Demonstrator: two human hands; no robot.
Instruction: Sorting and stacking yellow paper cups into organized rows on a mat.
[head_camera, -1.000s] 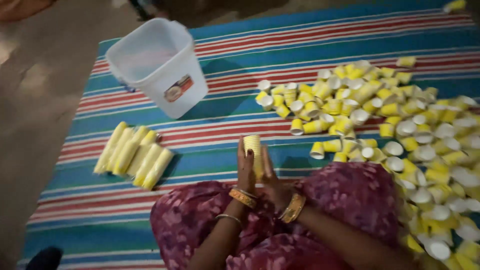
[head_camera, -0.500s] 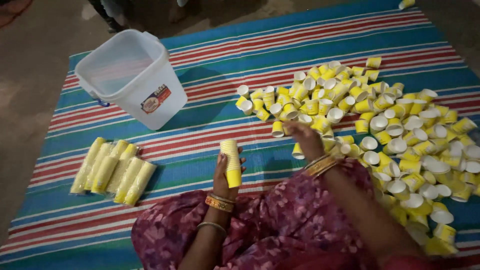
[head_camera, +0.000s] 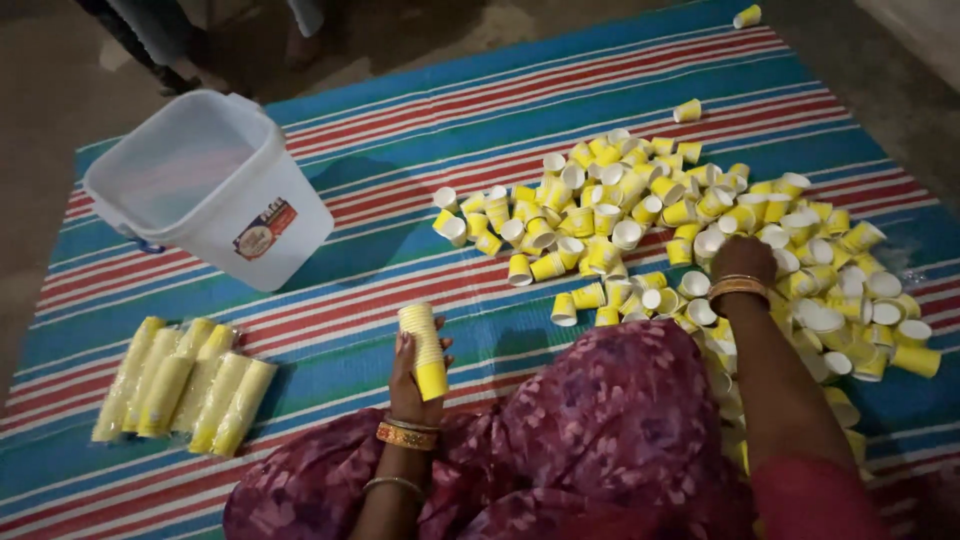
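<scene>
1. The left hand (head_camera: 412, 385) grips an upright stack of yellow cups (head_camera: 424, 350), which rises above its fingers.
2. The right hand (head_camera: 742, 262) reaches into the loose cups (head_camera: 690, 220); its grip is hidden.
3. Wrapped stacks (head_camera: 185, 385) lie left.
4. A white bucket (head_camera: 215, 190) sits beyond.

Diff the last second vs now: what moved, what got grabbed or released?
The right hand let go of the cup stack and reached out right into the loose cups. The left hand kept the stack, now alone. The bucket, wrapped sleeves and mat stayed put.
</scene>
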